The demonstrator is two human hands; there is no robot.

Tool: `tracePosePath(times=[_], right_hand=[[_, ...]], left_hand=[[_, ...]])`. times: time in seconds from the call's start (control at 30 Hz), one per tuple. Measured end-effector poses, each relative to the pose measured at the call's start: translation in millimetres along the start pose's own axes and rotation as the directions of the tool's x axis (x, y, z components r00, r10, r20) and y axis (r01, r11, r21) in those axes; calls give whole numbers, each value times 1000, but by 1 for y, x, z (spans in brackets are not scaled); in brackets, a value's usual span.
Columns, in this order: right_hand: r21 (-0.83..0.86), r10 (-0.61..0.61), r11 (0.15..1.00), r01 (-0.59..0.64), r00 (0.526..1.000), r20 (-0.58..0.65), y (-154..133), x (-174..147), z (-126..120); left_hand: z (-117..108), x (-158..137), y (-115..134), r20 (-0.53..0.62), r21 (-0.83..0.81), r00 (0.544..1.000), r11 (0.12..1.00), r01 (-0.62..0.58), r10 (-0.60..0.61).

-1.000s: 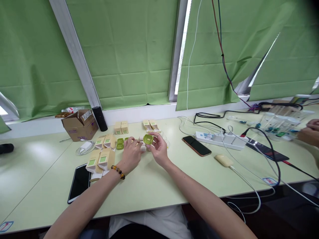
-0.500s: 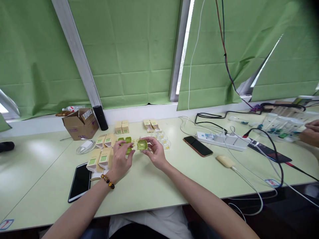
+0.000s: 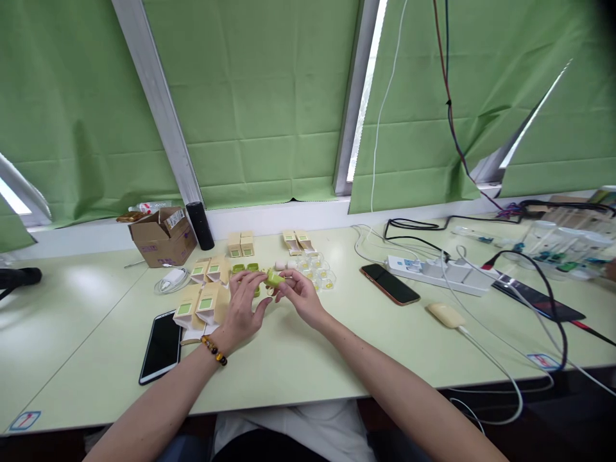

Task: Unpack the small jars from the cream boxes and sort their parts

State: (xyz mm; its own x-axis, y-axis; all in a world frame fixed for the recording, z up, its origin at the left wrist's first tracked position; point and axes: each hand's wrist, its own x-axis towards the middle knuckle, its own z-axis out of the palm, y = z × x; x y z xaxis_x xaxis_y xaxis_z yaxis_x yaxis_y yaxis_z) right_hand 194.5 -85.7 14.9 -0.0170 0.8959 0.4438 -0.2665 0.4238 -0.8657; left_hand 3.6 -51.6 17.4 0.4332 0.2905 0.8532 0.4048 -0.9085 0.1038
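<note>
My right hand (image 3: 302,296) pinches a small green square plastic tray (image 3: 274,278), tilted up on its edge above the table. My left hand (image 3: 246,301) is right beside it, thumb apart from the fingers, with the fingertips at the tray's left side; whether they touch it I cannot make out. Behind the left hand lie more green square trays (image 3: 252,267), partly covered by the fingers. Clear round plastic pieces with yellow centres (image 3: 323,277) lie just past my right hand. Small cream cartons with green labels (image 3: 212,304) stand open left of my left hand.
A phone (image 3: 162,346) lies left, near the cartons. Farther back are a cardboard box (image 3: 164,239) and a black cylinder (image 3: 200,226). To the right are another phone (image 3: 389,284), a white power strip (image 3: 437,274), a cream mouse-shaped object (image 3: 445,315) and loose cables.
The green tray in my right hand has turned from showing its hollow face to being tilted edge-on. My left fingertips have come closer to it. The whole view has shifted slightly.
</note>
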Motion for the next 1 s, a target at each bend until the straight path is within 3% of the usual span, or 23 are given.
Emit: tracePosePath(times=[0.17, 0.43, 0.83, 1.0], right_hand=[[7, 96, 995, -97, 992, 82, 2, 0, 1], [44, 150, 987, -157, 980, 133, 3, -2, 3], [13, 266, 963, -269, 958, 109, 9, 0, 1], [-50, 229, 973, -225, 968, 99, 3, 0, 0]], left_hand=[[5, -4, -3, 14, 3, 999, 999, 46, -47], [4, -4, 1, -19, 25, 997, 996, 82, -81], [7, -5, 1, -33, -8, 993, 993, 116, -117], [9, -5, 1, -31, -77, 980, 978, 191, -194]])
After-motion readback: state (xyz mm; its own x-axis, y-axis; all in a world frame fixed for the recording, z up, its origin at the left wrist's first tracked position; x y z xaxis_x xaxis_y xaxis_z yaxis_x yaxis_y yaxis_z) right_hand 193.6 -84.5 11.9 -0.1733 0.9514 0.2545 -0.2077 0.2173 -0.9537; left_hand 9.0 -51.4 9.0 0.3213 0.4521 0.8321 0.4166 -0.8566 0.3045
